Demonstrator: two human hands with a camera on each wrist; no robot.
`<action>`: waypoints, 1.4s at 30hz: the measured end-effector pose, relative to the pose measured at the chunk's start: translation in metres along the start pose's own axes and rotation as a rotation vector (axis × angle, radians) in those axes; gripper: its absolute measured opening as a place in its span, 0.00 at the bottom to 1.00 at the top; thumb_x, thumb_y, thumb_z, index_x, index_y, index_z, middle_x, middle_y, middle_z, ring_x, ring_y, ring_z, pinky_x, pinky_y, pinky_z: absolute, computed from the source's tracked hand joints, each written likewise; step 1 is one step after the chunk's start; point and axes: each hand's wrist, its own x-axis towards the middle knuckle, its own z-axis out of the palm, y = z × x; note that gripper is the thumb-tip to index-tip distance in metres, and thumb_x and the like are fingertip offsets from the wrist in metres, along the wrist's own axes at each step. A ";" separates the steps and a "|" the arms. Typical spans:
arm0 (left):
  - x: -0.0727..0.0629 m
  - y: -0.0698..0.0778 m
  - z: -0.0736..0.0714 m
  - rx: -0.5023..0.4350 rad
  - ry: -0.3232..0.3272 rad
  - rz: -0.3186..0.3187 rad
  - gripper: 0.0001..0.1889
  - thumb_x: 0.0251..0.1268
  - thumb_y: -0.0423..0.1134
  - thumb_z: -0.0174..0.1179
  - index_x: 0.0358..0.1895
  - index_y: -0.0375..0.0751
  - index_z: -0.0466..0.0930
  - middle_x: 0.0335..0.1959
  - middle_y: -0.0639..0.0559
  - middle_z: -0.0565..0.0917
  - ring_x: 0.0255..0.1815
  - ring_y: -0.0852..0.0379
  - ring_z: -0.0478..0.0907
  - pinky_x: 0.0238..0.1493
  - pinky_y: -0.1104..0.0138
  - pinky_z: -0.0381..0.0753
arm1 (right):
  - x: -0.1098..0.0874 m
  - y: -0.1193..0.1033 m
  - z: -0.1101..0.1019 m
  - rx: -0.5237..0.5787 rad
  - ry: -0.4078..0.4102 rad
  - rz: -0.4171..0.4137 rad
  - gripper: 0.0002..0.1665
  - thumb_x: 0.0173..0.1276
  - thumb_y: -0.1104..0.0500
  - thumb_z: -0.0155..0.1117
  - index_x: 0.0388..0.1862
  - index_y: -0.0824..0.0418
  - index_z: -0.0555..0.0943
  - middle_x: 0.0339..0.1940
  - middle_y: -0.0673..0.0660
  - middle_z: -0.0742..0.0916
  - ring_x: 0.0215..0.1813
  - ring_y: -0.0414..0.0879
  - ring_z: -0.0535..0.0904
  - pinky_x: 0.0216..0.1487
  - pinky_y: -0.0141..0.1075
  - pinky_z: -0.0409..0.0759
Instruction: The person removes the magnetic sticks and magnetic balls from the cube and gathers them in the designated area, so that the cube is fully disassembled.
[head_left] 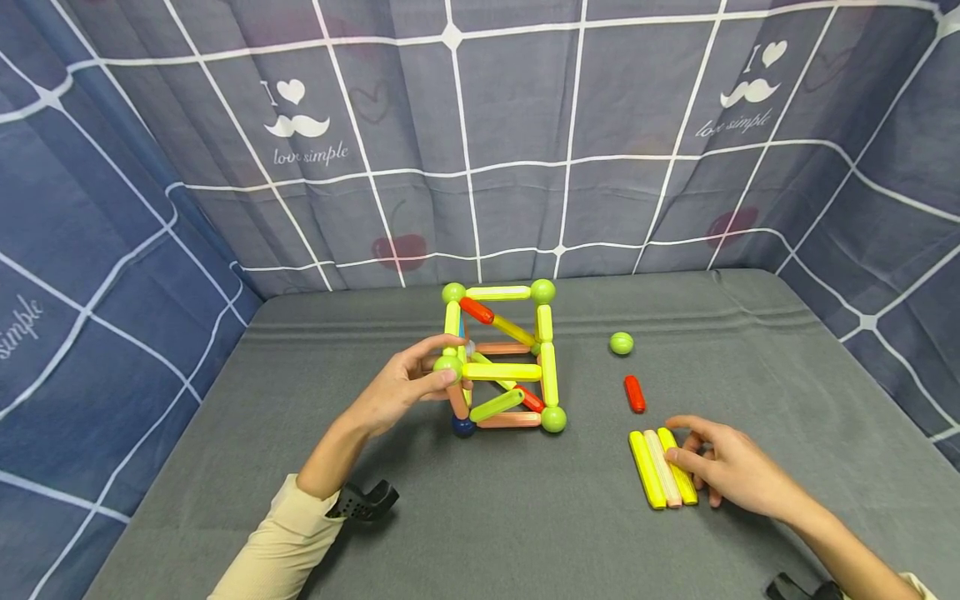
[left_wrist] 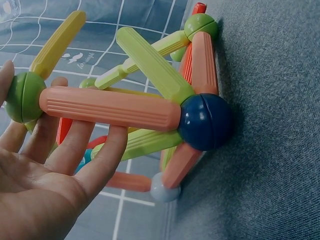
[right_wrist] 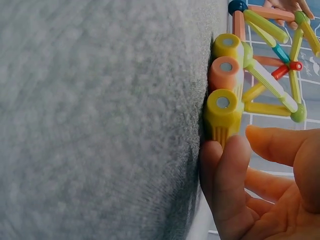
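Observation:
In the head view my left hand (head_left: 401, 383) holds the green ball (head_left: 447, 367) at the near left upper corner of a box-shaped frame of magnetic sticks and balls. The left wrist view shows its fingers behind the salmon stick (left_wrist: 110, 107) that runs from that ball to a dark blue ball (left_wrist: 207, 121) on the cloth. A light green stick (head_left: 497, 405) slants up from the blue corner. My right hand (head_left: 738, 467) is at the right-hand yellow stick (head_left: 677, 467) of a flat row, fingertips touching its side; the right wrist view shows no closed grip around it.
Beside that stick lie a salmon stick (head_left: 663, 468) and another yellow stick (head_left: 647, 470). Farther back are a short red stick (head_left: 634, 394) and a loose green ball (head_left: 621, 343). Grey cloth (head_left: 525, 517) covers the table; a checked curtain (head_left: 517, 125) hangs behind.

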 end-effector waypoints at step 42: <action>0.000 0.001 -0.001 -0.040 -0.024 -0.001 0.26 0.72 0.37 0.60 0.69 0.37 0.66 0.52 0.21 0.77 0.53 0.26 0.76 0.54 0.52 0.80 | 0.098 -0.145 0.055 0.213 -0.055 -0.255 0.14 0.72 0.66 0.61 0.56 0.64 0.79 0.36 0.62 0.84 0.22 0.61 0.82 0.27 0.49 0.83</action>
